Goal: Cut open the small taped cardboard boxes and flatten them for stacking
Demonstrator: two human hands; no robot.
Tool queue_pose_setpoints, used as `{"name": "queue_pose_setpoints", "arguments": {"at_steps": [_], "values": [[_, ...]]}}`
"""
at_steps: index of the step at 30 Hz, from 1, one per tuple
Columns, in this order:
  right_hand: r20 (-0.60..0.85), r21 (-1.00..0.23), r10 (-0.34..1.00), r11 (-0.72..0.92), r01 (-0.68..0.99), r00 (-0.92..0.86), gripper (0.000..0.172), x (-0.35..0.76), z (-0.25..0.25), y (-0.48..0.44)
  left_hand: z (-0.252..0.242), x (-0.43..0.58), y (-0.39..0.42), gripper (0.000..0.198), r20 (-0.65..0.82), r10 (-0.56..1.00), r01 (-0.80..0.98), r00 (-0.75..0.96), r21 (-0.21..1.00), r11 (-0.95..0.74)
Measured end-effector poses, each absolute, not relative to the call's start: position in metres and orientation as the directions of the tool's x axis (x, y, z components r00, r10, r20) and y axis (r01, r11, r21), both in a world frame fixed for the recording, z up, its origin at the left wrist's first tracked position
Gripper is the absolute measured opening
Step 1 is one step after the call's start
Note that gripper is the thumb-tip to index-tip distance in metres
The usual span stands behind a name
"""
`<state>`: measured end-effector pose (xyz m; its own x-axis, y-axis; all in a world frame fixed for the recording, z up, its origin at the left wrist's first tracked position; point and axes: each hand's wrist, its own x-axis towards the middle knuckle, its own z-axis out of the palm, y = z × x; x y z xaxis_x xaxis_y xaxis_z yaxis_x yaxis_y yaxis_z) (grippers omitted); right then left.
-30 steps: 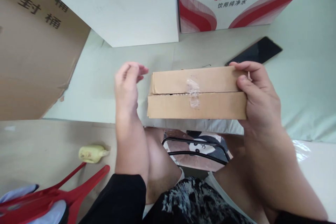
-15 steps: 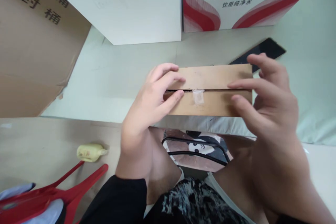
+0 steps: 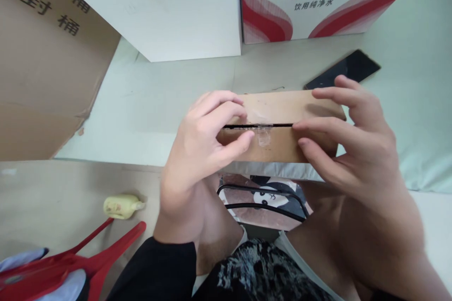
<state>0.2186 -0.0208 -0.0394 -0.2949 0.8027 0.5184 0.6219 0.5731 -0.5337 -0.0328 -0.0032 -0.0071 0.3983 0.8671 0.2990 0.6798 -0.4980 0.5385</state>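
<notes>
A small brown cardboard box (image 3: pixel 275 106) lies between my hands near the front edge of the pale surface. A dark gap runs along its top between two flaps, and a short strip of clear tape (image 3: pixel 264 135) crosses it at the middle. My left hand (image 3: pixel 208 136) grips the box's left end, its thumb on the near flap and its fingers on the far one. On the right end, my right hand (image 3: pixel 349 136) has thumb and index finger at the gap, with the other fingers over the far flap. Their undersides are hidden.
A black phone (image 3: pixel 344 70) lies just beyond the box. Behind stand a white box (image 3: pixel 169 14) and a red-and-white carton (image 3: pixel 310 14); a large brown carton (image 3: pixel 45 70) is at left. On the floor are a yellow bottle (image 3: pixel 122 206) and a red plastic object (image 3: pixel 77 268).
My right hand has shifted left along the box, its fingers now over the far flap. The dark gap between the flaps looks wider, and the box sits slightly nearer me.
</notes>
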Motion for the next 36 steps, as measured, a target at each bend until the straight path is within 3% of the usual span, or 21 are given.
{"name": "queue_pose_setpoints", "arguments": {"at_steps": [3,6,14,19,21,24,27,36], "values": [[0.509,-0.553,0.8,0.587,0.591,-0.319,0.012,0.217,-0.042,-0.021,-0.001,-0.03,-0.006,0.025,0.259,0.866,0.732,0.427,0.464,-0.499],[0.49,-0.557,0.794,0.602,0.572,-0.359,0.01,0.216,-0.044,-0.021,0.004,-0.028,-0.009,0.015,0.265,0.854,0.741,0.448,0.424,-0.52],[0.496,-0.546,0.791,0.606,0.579,-0.36,0.028,0.215,-0.049,-0.018,-0.01,-0.015,-0.007,0.018,0.315,0.898,0.689,0.307,0.578,-0.438],[0.474,-0.524,0.789,0.609,0.595,-0.391,0.033,0.215,-0.057,-0.015,-0.025,-0.015,0.005,0.009,0.334,0.911,0.702,0.24,0.589,-0.401],[0.466,-0.525,0.792,0.607,0.597,-0.395,0.033,0.216,-0.058,-0.014,-0.026,-0.016,0.008,0.017,0.379,0.901,0.698,0.212,0.587,-0.411],[0.478,-0.516,0.783,0.617,0.594,-0.397,0.033,0.216,-0.059,-0.014,-0.023,-0.017,0.009,0.013,0.361,0.884,0.703,0.296,0.545,-0.458],[0.489,-0.512,0.778,0.623,0.592,-0.395,0.033,0.215,-0.059,-0.014,-0.021,-0.015,0.007,0.021,0.298,0.872,0.707,0.388,0.511,-0.489],[0.49,-0.525,0.782,0.617,0.586,-0.385,0.032,0.214,-0.06,-0.014,-0.022,-0.015,0.008,0.025,0.294,0.876,0.731,0.382,0.483,-0.481]]}}
